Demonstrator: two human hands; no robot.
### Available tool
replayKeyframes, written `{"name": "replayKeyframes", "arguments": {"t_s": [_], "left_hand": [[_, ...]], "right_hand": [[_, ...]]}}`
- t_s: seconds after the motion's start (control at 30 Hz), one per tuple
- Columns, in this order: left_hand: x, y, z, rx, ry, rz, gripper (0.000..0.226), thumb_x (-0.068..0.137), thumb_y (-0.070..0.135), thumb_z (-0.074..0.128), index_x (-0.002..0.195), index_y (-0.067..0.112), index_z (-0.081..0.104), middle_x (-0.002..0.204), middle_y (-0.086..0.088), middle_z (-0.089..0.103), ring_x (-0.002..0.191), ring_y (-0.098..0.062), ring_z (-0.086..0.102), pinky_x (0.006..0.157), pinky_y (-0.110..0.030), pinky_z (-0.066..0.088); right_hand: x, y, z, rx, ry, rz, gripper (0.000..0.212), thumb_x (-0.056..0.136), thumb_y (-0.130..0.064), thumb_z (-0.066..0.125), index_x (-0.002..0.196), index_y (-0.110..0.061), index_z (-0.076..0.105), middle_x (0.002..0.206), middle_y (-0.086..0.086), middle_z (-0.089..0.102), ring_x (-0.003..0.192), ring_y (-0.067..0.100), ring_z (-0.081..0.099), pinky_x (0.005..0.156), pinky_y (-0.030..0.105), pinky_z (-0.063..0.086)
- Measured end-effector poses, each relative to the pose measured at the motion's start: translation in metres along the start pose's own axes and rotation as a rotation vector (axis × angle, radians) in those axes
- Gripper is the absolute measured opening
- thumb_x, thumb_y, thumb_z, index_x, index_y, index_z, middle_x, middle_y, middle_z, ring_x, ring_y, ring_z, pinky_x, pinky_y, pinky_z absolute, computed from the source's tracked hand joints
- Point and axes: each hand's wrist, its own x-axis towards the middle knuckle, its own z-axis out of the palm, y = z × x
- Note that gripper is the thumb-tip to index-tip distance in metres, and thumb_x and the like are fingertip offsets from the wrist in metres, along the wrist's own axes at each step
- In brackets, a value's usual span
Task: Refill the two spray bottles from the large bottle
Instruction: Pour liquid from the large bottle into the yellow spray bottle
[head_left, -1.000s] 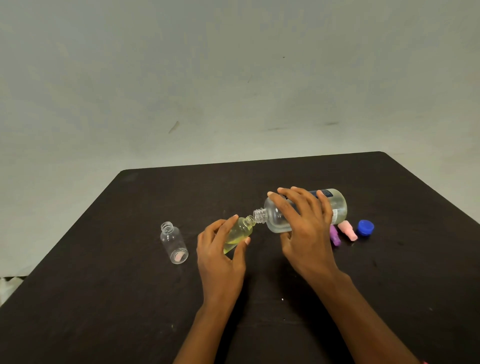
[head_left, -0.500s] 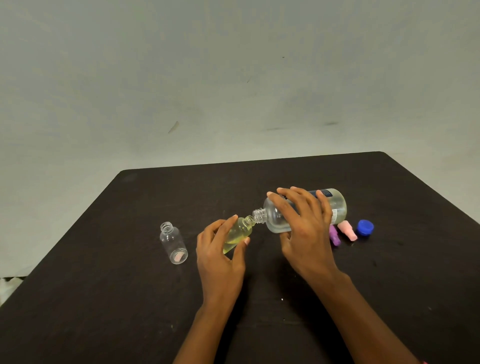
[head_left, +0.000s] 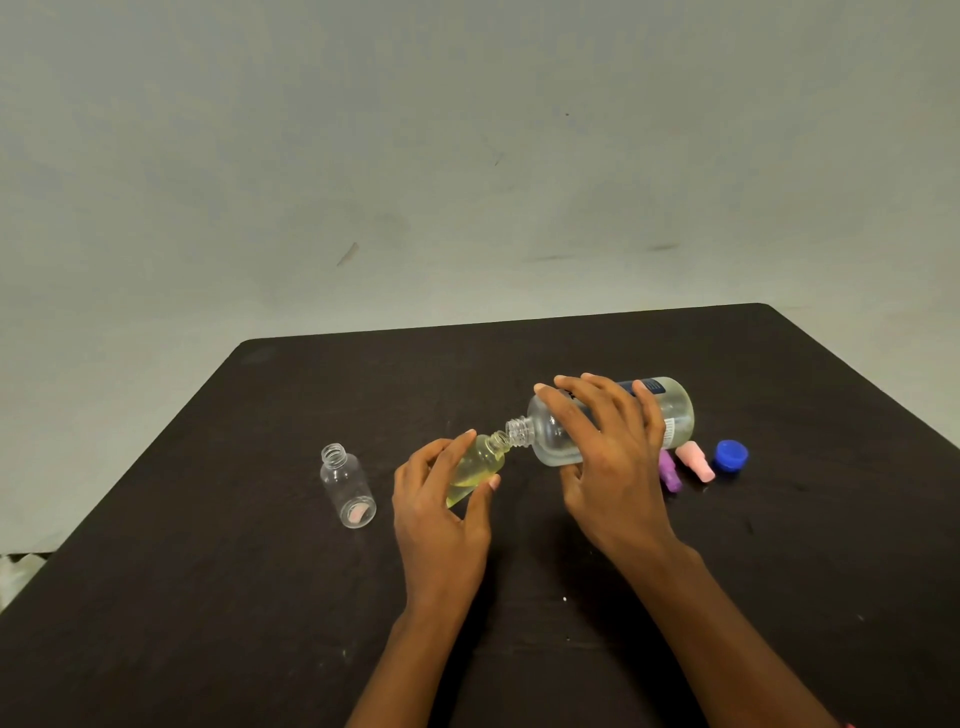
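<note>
The dark table (head_left: 208, 597) fills the near half of the view, with a plain grey wall (head_left: 467, 156) behind its far edge.

The large bottle (head_left: 678, 410) is held above the table right of centre, tipped almost flat. Its base points right and its open threaded neck points left. A dark label shows on its far side. The right hand (head_left: 608, 467) grips it from above: 4 fingers are spread apart and curled over the body, and the thumb presses the near underside.

The left hand (head_left: 436, 509) is just left of the right hand. Its fingers and thumb are curled round 1 small spray bottle (head_left: 475, 465), clamped on its sides. This bottle is tilted, with its neck raised toward the right, and its open mouth meets the mouth of the large bottle. Yellow liquid fills most of it.

The second small spray bottle (head_left: 345, 486) stands upright on the table to the left, well apart from both hands. It is clear, uncapped, and shows no liquid.

3 loose tops lie on the table near the large bottle's base. The pink spray top (head_left: 695, 460) lies between the purple spray top (head_left: 670, 473), partly hidden by the right hand, and the blue cap (head_left: 730, 455), which is farthest right.
</note>
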Motion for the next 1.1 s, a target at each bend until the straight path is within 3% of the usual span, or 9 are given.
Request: {"name": "replayKeyframes", "arguments": {"t_s": [0.33,0.53,0.73,1.1], "left_hand": [[0.0006,-0.0005,0.0003,0.004,0.004,0.002,0.049,0.074,0.007,0.079,0.117,0.026,0.066,0.111,0.01,0.058,0.109,0.0,0.046,0.09,-0.025,0.044],[0.0006,-0.0015,0.0004,0.013,0.004,0.01,0.049,0.074,0.007,0.078,0.117,0.026,0.066,0.111,0.009,0.058,0.109,0.0,0.047,0.089,-0.009,0.037],[0.0004,-0.0006,0.0004,0.007,0.005,0.0,0.049,0.074,0.007,0.078,0.117,0.026,0.066,0.111,0.01,0.058,0.107,-0.003,0.048,0.089,-0.024,0.043],[0.0002,0.0005,0.0004,0.012,0.0,-0.002,0.049,0.074,0.007,0.078,0.117,0.027,0.066,0.111,0.01,0.058,0.107,-0.004,0.048,0.089,-0.019,0.042]], "right_hand": [[0.0004,-0.001,-0.0003,0.004,-0.013,0.007,0.079,0.055,0.009,0.076,0.127,-0.019,0.058,0.128,0.003,0.059,0.126,0.023,0.046,0.117,0.039,0.011],[-0.0001,-0.0005,-0.0007,0.002,-0.009,0.005,0.08,0.055,0.008,0.077,0.127,-0.02,0.057,0.128,0.004,0.059,0.127,0.022,0.045,0.117,0.037,0.01],[0.0,-0.0007,-0.0004,-0.001,-0.001,0.004,0.079,0.055,0.008,0.075,0.127,-0.019,0.058,0.128,0.003,0.06,0.126,0.022,0.046,0.117,0.038,0.011],[-0.0004,-0.0003,-0.0004,0.002,-0.002,0.0,0.08,0.055,0.008,0.076,0.128,-0.02,0.056,0.128,0.003,0.059,0.126,0.022,0.045,0.117,0.038,0.01]]}}
